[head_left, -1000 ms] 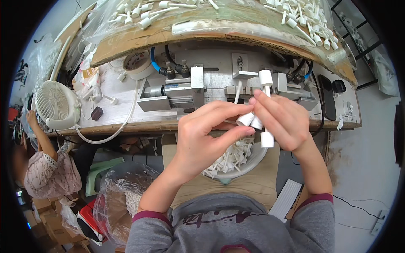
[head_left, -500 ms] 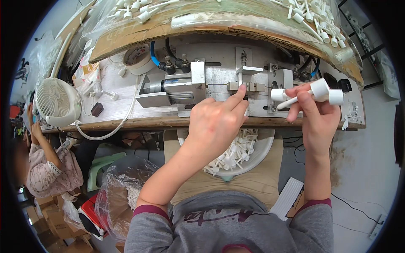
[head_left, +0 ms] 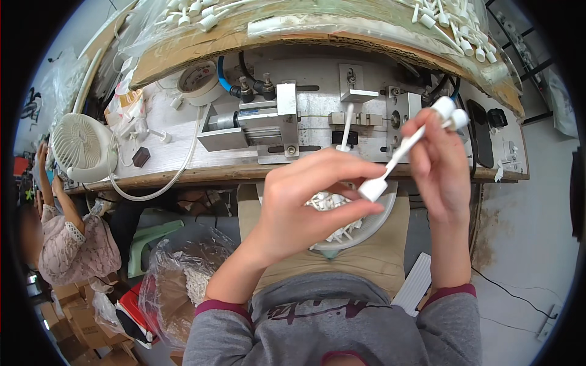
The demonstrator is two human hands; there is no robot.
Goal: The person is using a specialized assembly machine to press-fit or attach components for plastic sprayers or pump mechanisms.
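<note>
My right hand (head_left: 442, 171) is closed around several white plastic pieces, each a thin stem with a round cap (head_left: 444, 107). One of these pieces points down to the left, and its lower, wider end (head_left: 373, 188) lies between the thumb and forefinger of my left hand (head_left: 305, 204). The left hand is curled round that end; its other fingers are partly hidden. Just beyond the left hand, another white stemmed piece (head_left: 347, 129) stands nearly upright in front of the metal clamp block (head_left: 356, 119). What supports it at the bottom is hidden.
A pneumatic cylinder fixture (head_left: 259, 125) is fixed on the bench. A basin (head_left: 381, 218) of white parts rests on my lap. Above hangs a cardboard shelf (head_left: 183, 61) holding more pieces. A small fan (head_left: 82, 146) stands at left, and a person (head_left: 79, 244) sits beyond.
My left hand has drawn back from the clamp block to the white piece in the right hand. The piece at the clamp has shifted toward me. My right hand has moved left, tilting its pieces.
</note>
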